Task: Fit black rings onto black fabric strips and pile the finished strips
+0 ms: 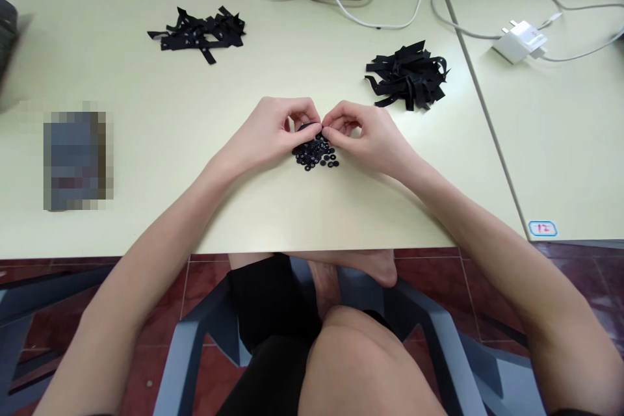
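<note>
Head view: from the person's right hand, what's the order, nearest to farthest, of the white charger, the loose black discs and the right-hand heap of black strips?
1. Loose black discs: just left of the right hand.
2. Right-hand heap of black strips: beyond it, slightly right.
3. White charger: farther off, right.

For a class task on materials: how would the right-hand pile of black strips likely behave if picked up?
The strips are probably floppy, since several curl and bend. They look thin and narrow, so each is likely light. Lifting one may drag others along, as they overlap loosely.
</note>
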Demonstrator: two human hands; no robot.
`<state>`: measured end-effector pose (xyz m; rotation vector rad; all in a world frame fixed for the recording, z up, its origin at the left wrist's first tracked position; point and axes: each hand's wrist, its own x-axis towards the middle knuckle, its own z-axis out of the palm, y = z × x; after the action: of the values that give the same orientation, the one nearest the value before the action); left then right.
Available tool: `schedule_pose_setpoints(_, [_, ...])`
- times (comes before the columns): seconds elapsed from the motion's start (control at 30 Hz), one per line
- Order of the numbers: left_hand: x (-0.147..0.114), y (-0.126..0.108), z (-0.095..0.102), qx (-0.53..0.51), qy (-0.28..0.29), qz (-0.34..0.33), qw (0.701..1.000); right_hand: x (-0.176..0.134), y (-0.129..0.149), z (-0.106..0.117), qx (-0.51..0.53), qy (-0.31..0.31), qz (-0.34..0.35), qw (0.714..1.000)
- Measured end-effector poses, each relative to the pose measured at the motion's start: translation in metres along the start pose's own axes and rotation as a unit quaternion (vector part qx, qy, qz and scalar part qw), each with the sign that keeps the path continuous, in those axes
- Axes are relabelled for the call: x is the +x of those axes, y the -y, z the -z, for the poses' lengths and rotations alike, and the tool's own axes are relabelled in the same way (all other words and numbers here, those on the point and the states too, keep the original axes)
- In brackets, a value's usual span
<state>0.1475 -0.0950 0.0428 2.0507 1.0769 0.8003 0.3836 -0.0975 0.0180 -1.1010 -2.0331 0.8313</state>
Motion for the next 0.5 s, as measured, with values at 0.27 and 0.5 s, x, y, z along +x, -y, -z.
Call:
schedule_pose_setpoints(0.27, [0.0004,0.0023,-0.0002,0.005,-0.004,-0.008,1.0,-0.0015,0.0021,-0.0005,-0.014,-0.011,-0.01,1.0])
schedule_pose_setpoints(0.5, [0.001,0.0074,-0.0028,0.008,-0.008,-0.004,1.0,-0.0003,0.0009,0.0008,-0.004,-0.005,-0.002,1.0])
